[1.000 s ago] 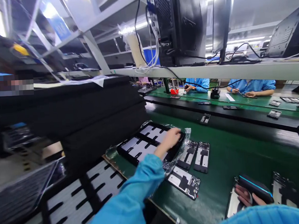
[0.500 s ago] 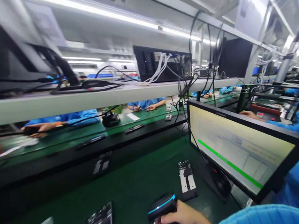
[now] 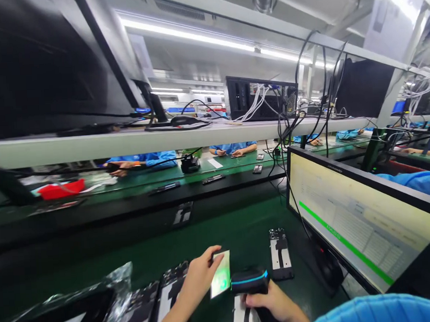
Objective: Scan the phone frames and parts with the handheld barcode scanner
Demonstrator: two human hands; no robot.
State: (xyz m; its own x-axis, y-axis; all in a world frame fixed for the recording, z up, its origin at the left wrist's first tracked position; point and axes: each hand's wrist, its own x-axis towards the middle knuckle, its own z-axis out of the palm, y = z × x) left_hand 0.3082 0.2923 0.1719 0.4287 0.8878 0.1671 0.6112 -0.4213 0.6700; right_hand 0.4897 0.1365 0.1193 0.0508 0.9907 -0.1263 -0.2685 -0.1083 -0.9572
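Note:
My left hand (image 3: pixel 198 278) pinches a small flat panel (image 3: pixel 221 274) by its left edge and holds it upright above the green mat; a green glow falls on the panel's face. My right hand (image 3: pixel 272 304) is wrapped round the grip of a black barcode scanner (image 3: pixel 249 280) with a blue stripe, its head right next to the panel. Below the scanner lies a phone frame (image 3: pixel 245 318), and two more phone frames (image 3: pixel 167 295) lie left of my left wrist. Another phone frame (image 3: pixel 280 251) lies just beyond the scanner.
A monitor (image 3: pixel 355 221) with a green bar stands at the right. A black tray in plastic wrap (image 3: pixel 70 316) sits at bottom left. A dark conveyor (image 3: pixel 138 203) carries a phone frame (image 3: pixel 182 213). Workers in blue sleeves (image 3: pixel 146 160) sit across it, under a shelf (image 3: pixel 163 137) with computers and cables.
The view has swung from the tray at the left to the monitor. My left hand left the tray and now holds a panel in front of the scanner in my right hand.

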